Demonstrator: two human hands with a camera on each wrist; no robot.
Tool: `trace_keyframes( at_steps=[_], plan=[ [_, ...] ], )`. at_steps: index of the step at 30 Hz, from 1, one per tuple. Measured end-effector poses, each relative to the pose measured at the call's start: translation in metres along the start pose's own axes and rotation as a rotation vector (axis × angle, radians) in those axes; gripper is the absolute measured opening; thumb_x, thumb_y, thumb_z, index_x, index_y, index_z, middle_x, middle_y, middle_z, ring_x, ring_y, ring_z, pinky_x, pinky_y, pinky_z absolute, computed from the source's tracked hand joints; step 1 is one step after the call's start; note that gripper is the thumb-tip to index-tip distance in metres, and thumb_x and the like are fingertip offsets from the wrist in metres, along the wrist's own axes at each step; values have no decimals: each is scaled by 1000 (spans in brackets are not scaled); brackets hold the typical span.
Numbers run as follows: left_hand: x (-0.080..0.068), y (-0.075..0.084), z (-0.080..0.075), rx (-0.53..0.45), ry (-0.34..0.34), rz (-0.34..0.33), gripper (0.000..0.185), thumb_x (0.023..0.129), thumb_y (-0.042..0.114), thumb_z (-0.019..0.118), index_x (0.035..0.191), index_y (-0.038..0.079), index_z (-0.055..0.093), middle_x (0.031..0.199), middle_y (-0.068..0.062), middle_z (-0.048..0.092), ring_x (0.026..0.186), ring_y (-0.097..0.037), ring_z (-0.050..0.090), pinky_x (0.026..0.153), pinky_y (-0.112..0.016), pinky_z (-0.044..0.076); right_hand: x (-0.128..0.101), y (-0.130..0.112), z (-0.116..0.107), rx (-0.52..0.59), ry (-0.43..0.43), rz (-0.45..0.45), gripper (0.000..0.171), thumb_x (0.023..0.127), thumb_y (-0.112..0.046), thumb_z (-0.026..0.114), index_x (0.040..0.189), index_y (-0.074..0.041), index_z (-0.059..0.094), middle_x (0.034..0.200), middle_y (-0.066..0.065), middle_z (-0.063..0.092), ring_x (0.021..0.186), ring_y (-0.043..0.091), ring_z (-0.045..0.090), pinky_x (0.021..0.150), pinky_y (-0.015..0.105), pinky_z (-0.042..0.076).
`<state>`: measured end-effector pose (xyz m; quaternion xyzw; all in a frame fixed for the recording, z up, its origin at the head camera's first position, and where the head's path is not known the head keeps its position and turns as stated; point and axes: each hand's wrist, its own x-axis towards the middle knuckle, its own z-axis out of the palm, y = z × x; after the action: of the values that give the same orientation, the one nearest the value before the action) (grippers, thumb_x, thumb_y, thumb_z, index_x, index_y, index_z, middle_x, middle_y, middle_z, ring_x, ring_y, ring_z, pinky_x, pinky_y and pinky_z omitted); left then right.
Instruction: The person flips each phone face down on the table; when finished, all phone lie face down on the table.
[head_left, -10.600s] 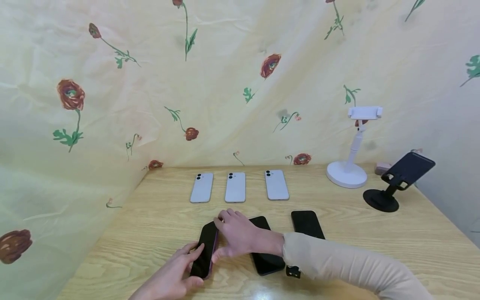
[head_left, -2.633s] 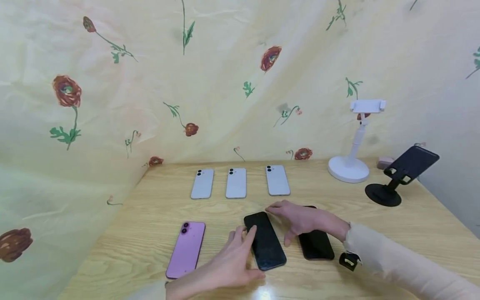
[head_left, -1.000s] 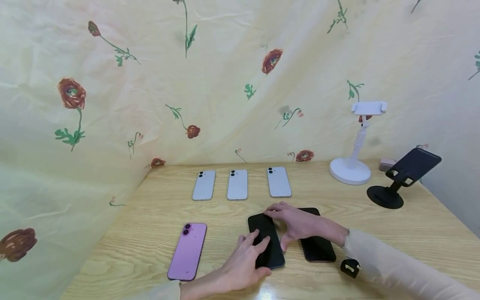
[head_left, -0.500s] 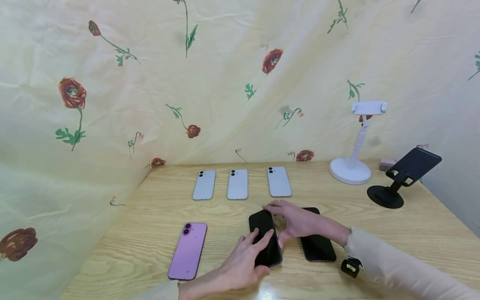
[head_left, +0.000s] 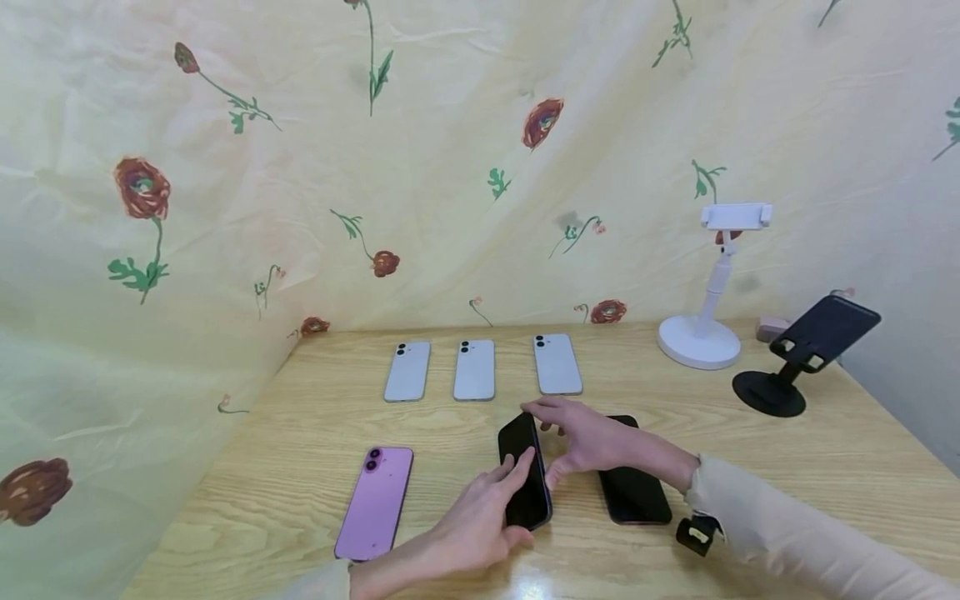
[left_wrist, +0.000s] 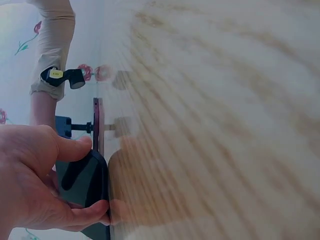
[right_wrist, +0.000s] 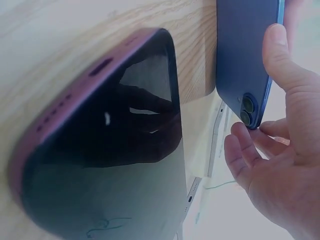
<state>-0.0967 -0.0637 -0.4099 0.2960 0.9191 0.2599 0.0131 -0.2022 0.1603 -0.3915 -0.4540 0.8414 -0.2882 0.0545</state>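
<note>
A smartphone with a dark screen (head_left: 516,437) is tipped up on its left long edge at mid-table, its right side raised. Its blue back (right_wrist: 242,45) with two lenses shows in the right wrist view. My right hand (head_left: 588,437) grips the raised side, thumb on the long edge and fingertips at the top corner. From the left, my left hand (head_left: 480,525) holds the lower part: thumb at the bottom corner, a finger laid over the screen. Close by my right wrist lies a second phone, screen up (head_left: 636,496), with a pinkish frame (right_wrist: 75,92), partly hidden by the forearm.
A purple phone (head_left: 375,504) lies back up at the left. Behind are three pale phones, left (head_left: 407,372), middle (head_left: 474,371) and right (head_left: 557,365). A white phone stand (head_left: 699,342) and a black one (head_left: 776,393) occupy the back right, near the patterned cloth.
The purple phone at left was screen up between both hands and now lies back up. The middle phone lay flat a second ago; my hands have since raised its right side, tilting it leftward.
</note>
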Motion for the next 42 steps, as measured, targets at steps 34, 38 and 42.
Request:
trace_keyframes(
  at_steps=[34, 38, 42],
  plan=[
    [-1, -11, -17, -258, -64, 33, 106, 81, 20, 85, 154, -11, 16, 109, -7, 68, 92, -5, 63, 85, -22, 51, 13, -17, 12, 90, 29, 60, 103, 75, -39, 88, 144, 18, 37, 137, 24, 53, 108, 32, 59, 81, 40, 54],
    [-1, -12, -19, -335, -82, 2, 105, 81, 19, 85, 155, -9, 16, 96, 2, 68, 87, -4, 64, 81, -19, 52, 15, -19, 12, 99, 23, 74, 104, 75, -37, 89, 145, 18, 36, 136, 23, 54, 107, 31, 60, 81, 40, 53],
    [-2, -14, -20, -402, -82, -4, 104, 82, 17, 84, 155, -8, 15, 96, 6, 67, 92, -6, 66, 84, -20, 52, 17, -21, 14, 109, 32, 70, 104, 74, -38, 89, 145, 17, 36, 132, 21, 56, 106, 30, 61, 81, 40, 54]
  ],
)
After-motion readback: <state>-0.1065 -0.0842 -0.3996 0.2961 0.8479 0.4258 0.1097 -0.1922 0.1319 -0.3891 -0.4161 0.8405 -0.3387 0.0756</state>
